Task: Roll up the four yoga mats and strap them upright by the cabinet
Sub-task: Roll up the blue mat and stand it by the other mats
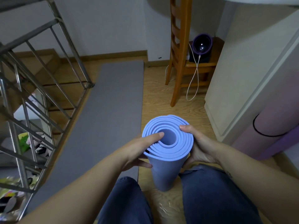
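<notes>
Where the person's knees (127, 202) in blue jeans part, a rolled blue mat (168, 160) stands on end on the wooden floor (161, 97), its coiled top facing up. Both hands are clamped on it from opposite sides. The left hand (137, 151) wraps the near left side, with its thumb lying across the layered rim toward the hollow core. The right hand (199, 147) cups the right side, thumb pressed on the top edge.

Just left of the roll, a grey mat (105, 110) lies flat and unrolled, running away toward the far wall alongside a metal stair railing (40, 75). To the right, a pink mat (268, 126) is already rolled and stands against the white cabinet (242, 75), a black strap (256, 129) looped round it.

Farther back stands a wooden chair (179, 50), with a dark round device (202, 45) on its seat and a white cable (193, 83) hanging from it down to the floor.
</notes>
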Action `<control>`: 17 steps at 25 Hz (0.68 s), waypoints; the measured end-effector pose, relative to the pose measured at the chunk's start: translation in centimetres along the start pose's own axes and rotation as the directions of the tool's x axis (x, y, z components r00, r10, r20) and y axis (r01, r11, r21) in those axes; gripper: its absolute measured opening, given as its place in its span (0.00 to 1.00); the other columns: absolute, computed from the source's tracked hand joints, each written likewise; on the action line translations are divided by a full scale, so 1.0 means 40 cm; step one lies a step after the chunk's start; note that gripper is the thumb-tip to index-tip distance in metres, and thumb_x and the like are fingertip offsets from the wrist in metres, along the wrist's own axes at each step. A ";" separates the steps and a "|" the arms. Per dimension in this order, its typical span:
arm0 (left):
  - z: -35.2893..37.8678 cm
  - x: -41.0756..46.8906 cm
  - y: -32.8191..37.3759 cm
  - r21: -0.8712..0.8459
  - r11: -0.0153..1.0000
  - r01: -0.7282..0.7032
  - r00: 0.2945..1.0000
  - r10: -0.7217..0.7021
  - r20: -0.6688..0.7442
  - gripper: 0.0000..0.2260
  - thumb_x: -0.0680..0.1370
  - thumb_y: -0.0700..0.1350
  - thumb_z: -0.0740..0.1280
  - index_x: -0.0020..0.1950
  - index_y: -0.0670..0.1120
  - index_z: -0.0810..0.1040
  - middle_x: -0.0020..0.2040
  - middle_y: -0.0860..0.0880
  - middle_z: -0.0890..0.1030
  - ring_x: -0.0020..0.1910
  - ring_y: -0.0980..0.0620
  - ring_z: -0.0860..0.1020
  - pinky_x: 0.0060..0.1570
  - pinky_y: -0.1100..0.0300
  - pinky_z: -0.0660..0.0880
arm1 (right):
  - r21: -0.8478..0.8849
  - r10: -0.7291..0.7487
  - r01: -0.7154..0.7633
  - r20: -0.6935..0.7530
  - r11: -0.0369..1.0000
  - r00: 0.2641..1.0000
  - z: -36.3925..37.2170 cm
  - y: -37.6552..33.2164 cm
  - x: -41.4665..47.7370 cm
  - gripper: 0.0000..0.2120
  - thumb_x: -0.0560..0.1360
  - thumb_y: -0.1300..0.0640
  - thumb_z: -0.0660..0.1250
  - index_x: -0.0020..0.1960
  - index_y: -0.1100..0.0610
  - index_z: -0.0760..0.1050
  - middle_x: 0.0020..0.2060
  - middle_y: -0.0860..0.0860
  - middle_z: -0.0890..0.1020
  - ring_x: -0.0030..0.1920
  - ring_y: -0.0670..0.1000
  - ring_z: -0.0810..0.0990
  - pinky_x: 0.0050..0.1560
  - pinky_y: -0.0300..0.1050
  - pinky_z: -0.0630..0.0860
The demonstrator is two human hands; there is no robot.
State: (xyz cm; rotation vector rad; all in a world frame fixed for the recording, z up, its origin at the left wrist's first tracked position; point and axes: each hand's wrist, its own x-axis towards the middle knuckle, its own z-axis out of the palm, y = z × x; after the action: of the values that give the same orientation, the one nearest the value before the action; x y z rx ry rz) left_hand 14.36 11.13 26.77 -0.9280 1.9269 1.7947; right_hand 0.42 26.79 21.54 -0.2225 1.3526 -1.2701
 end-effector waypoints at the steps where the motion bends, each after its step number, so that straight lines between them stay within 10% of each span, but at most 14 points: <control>1: 0.003 -0.006 0.010 0.000 1.000 -0.025 0.999 0.025 -0.023 0.17 0.73 0.63 0.66 0.55 0.55 0.78 0.50 0.52 0.84 0.52 0.51 0.81 0.51 0.52 0.81 | -0.024 0.013 -0.014 -0.022 1.000 1.000 0.009 -0.014 -0.007 0.39 0.57 0.34 0.71 0.66 0.45 0.71 0.64 0.53 0.77 0.65 0.59 0.72 0.57 0.76 0.68; 6: 0.012 0.004 0.048 0.627 0.702 -0.337 0.775 0.585 -0.239 0.23 0.80 0.45 0.61 0.74 0.53 0.62 0.70 0.50 0.69 0.64 0.52 0.71 0.59 0.63 0.69 | -0.414 -0.129 0.039 -0.192 0.910 0.973 0.067 -0.115 -0.056 0.14 0.75 0.48 0.65 0.60 0.48 0.76 0.49 0.49 0.83 0.53 0.49 0.80 0.52 0.58 0.80; 11: 0.054 0.005 0.088 0.800 0.579 -0.156 0.917 0.387 -0.101 0.28 0.81 0.50 0.51 0.79 0.48 0.42 0.79 0.53 0.46 0.76 0.44 0.52 0.72 0.48 0.56 | -0.620 -0.160 -0.041 -0.265 0.784 0.951 0.120 -0.155 -0.049 0.11 0.70 0.60 0.69 0.53 0.55 0.76 0.47 0.58 0.83 0.49 0.59 0.82 0.46 0.57 0.80; 17: 0.023 0.042 0.073 0.983 0.150 -0.102 0.871 0.491 0.016 0.33 0.80 0.60 0.43 0.77 0.44 0.34 0.77 0.47 0.33 0.76 0.50 0.33 0.75 0.45 0.39 | -0.675 -0.240 -0.038 -0.314 0.736 0.919 0.104 -0.160 -0.001 0.12 0.66 0.58 0.73 0.47 0.56 0.76 0.41 0.54 0.82 0.41 0.53 0.82 0.37 0.47 0.79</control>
State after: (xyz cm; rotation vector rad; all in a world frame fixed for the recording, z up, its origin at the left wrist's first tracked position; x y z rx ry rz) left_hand 11.02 11.61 27.73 -0.2906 2.9271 0.0926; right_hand 0.31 22.20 27.64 -0.5831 2.1525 -0.8767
